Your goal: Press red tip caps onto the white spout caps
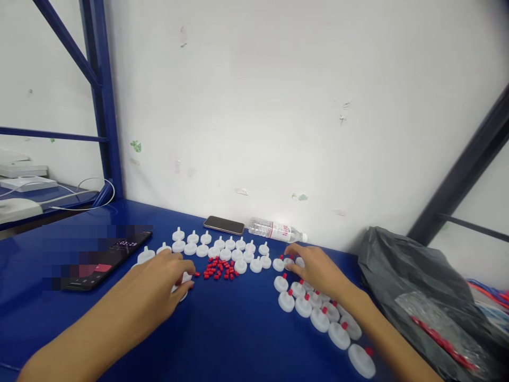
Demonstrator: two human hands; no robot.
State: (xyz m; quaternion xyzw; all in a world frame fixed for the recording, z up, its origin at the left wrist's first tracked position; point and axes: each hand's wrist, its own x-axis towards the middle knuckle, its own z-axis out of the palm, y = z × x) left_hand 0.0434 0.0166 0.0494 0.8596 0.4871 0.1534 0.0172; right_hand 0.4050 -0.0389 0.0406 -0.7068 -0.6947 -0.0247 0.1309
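Observation:
On the left of the table, my left hand [169, 276] curls its fingers around a white round plastic lid with a nozzle [183, 294], partly hidden by the fingers. A small red cap [196, 274] lies by its fingertips. More small red caps [218, 269] are heaped to its right, in front of several uncapped white nozzle lids [202, 250]. My right hand [312, 268] has thumb and fingers closed around a red-capped white lid [288, 262] at the far end of the right-hand group. Other red-capped lids [303, 306] stand in rows beneath and beside that forearm.
A phone [224, 225] and a clear water bottle [276, 230] lie along the wall. Another phone [107, 262] with a lit screen lies at left. A dark plastic bag [413, 270] is at right, with a clear bag of red pieces [441, 334] on it. Blue frame posts [104, 95] rise behind.

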